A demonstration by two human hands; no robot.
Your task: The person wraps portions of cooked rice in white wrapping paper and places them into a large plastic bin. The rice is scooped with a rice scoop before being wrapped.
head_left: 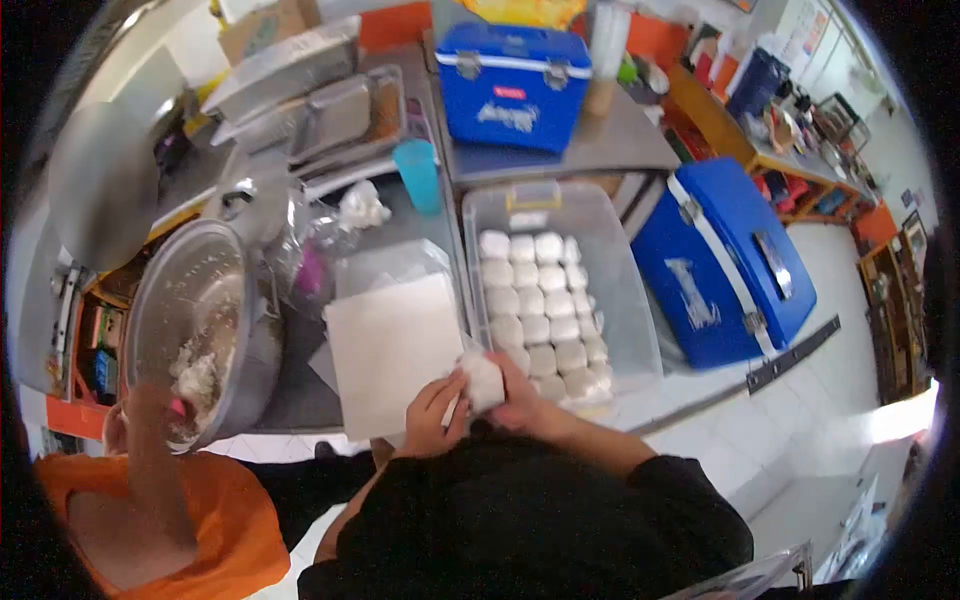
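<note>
Both hands meet at the near edge of the counter point(300, 395) around a single white wrapped bundle point(483, 381). The left hand point(432, 412) has its fingers point(448, 385) curled and pressed against the bundle's left side; the right hand point(520, 398) cups it from the right and below, fingers closed about it. The bundle sits above the near left corner of a clear plastic bin point(630, 290), just beside a stack of white paper sheets point(390, 345) lying at the counter's near edge. Inside the bin, similar white bundles point(535, 310) lie in rows along its left half; the right half is bare. Left of the sheets, a large metal bowl point(195, 320) holding pale dough overhangs the counter's left edge, beside a second person in an orange shirt point(210, 520). A teal cup point(418, 175) stands toward the counter's far edge. One blue cooler point(515, 85) rests on the far table; another point(725, 265) stands on the floor to the right.
</note>
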